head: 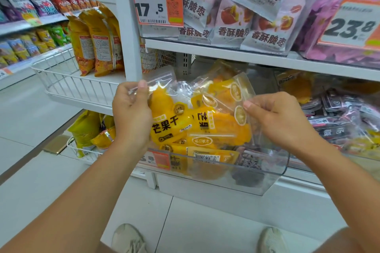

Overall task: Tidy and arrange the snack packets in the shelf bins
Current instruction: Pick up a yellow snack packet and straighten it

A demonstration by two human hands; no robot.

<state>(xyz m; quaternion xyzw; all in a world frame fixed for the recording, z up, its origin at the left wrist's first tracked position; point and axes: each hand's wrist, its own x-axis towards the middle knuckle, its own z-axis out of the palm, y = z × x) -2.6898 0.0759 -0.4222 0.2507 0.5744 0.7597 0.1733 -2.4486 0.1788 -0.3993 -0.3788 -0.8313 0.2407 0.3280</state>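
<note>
**Mango packets held over the clear bin**

Left hand grips a yellow mango packet by its clear upper edge, thumb on top, fingers curled round the side. Right hand pinches the clear edge of a second mango packet, which overlaps the first — both held just above the clear bin on the lower shelf. More yellow packets lie inside the bin, with dark packets at its right end. Upper shelf: bin of white-and-red jujube packets, price tag 17.5. Left — a white wire basket holding tall yellow bags.
</note>
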